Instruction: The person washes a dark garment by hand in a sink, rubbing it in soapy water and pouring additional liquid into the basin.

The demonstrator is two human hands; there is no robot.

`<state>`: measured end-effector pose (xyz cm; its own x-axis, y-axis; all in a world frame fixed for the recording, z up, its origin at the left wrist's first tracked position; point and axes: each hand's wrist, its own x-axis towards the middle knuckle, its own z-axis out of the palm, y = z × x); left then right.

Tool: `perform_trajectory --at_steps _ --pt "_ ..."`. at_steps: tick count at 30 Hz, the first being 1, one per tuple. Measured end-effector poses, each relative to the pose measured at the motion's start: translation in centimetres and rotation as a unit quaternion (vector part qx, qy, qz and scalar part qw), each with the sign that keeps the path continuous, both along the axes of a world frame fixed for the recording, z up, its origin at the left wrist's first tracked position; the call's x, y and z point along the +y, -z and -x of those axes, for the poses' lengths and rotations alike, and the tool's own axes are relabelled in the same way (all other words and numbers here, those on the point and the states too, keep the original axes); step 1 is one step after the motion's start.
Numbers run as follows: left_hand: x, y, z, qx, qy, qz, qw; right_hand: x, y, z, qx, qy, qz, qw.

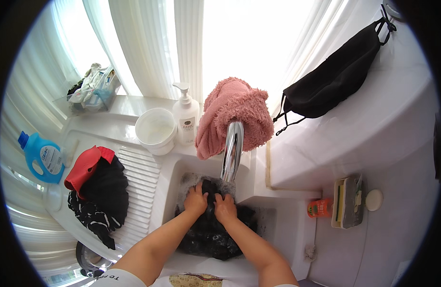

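Wet black cloth (208,234) fills much of the white sink (168,184), with soapy suds around it. My left hand (196,200) grips a bunched part of the cloth near the sink's far side. Close beside it, my right hand (225,208) has its fingers closed on the same bunch. What kind of garment it is cannot be made out. Just beyond my hands the chrome faucet (234,146) reaches over the sink; a fluffy pink cloth (234,115) is draped over its base.
On the ribbed washboard (140,177) at left lie black and red clothes (103,184). A blue detergent bottle (44,158), white tub (156,131), pump bottle (185,117) and clear bin (93,91) stand around it. A black face mask (332,79) and soap holder (347,203) are at right.
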<state>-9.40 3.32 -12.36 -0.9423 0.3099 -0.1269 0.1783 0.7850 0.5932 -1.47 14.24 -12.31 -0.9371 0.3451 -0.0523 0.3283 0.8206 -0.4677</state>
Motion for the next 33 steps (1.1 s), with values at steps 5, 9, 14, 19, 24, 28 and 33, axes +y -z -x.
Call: perform_trajectory --at_steps 5,9,14,19,24,28,33 --pt "-1.0 6.5 1.8 -0.151 0.074 0.123 0.978 1.1 4.4 2.6 -0.135 0.002 0.002 0.991" --pt "-0.7 6.8 4.5 -0.252 0.028 -0.076 0.964 3.8 7.5 4.0 -0.115 0.050 0.269 0.955" --pt "-0.7 -4.0 1.2 -0.567 -0.244 -0.590 0.520 -2.0 -1.7 0.5 0.127 0.091 0.421 0.894" --pt "-0.4 -2.3 -2.2 -0.568 -0.272 -0.539 0.560 -5.1 -1.4 0.3 0.207 0.225 0.268 0.914" --pt "-3.6 1.2 -0.7 -0.655 -0.170 -0.556 0.483 -9.2 -6.7 -1.4 0.337 0.045 0.230 0.912" --pt "-0.9 -4.9 -4.2 -0.483 -0.277 -0.435 0.708 -5.6 -3.8 0.3 0.228 0.294 0.253 0.893" --pt "-3.3 0.0 -2.0 -0.620 -0.256 -0.574 0.471 -9.9 -6.9 -1.4 0.342 0.057 0.234 0.908"
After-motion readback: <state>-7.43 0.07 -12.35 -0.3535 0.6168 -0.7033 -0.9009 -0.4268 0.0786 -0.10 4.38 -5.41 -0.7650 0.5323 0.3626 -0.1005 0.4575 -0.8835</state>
